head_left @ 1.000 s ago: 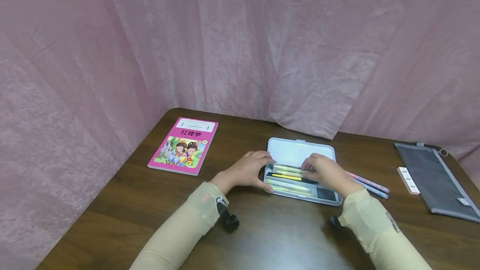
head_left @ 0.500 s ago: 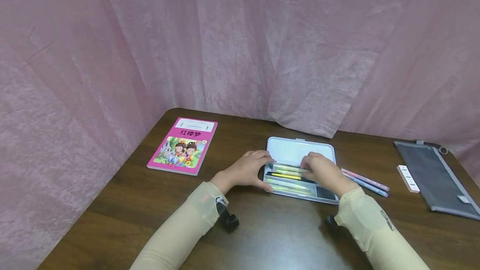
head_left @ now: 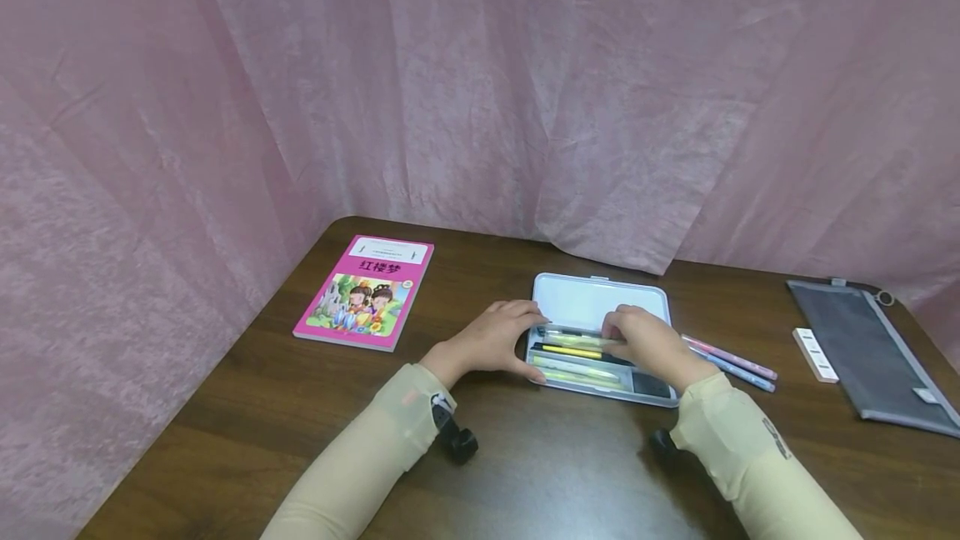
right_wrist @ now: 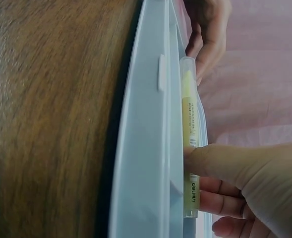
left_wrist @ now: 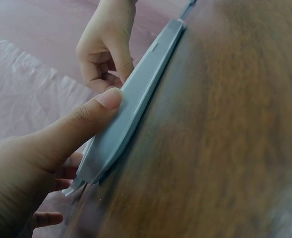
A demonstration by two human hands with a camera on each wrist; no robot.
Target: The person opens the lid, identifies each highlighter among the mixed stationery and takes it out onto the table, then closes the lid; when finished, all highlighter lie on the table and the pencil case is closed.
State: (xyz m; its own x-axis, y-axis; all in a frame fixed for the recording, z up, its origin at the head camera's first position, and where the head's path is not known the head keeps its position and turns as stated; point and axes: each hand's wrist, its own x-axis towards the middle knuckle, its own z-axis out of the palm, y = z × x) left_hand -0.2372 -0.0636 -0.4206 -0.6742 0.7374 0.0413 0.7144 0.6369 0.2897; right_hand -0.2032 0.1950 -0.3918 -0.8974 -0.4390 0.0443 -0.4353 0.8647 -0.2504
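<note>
A pale blue pencil case point(head_left: 577, 298) lies on the table with its lid swung back. At its left end, my left hand point(head_left: 491, 342) holds the case, thumb on the front wall and fingers behind. My right hand point(head_left: 648, 344) reaches in over the right part and pinches a yellow highlighter point(right_wrist: 190, 119) with a clear cap. In the right wrist view this highlighter stands above the case's rim. Beneath and in front of it lie a yellow-and-black pen point(head_left: 572, 352) and several pale yellow-green pens point(head_left: 577, 373). A dark block point(head_left: 650, 384) fills the front right compartment.
Right of the case lie a pink pen point(head_left: 731, 357) and a blue pen point(head_left: 735, 369). Farther right are a small white box point(head_left: 815, 356) and a grey mesh zip pouch point(head_left: 873, 348). A pink book point(head_left: 367, 292) is at the left. A pink curtain point(head_left: 480, 107) hangs behind the table.
My right hand has shifted slightly left, uncovering more of the two pens beside the case. The highlighter in its fingers has risen a little. My left hand stays on the pencil case.
</note>
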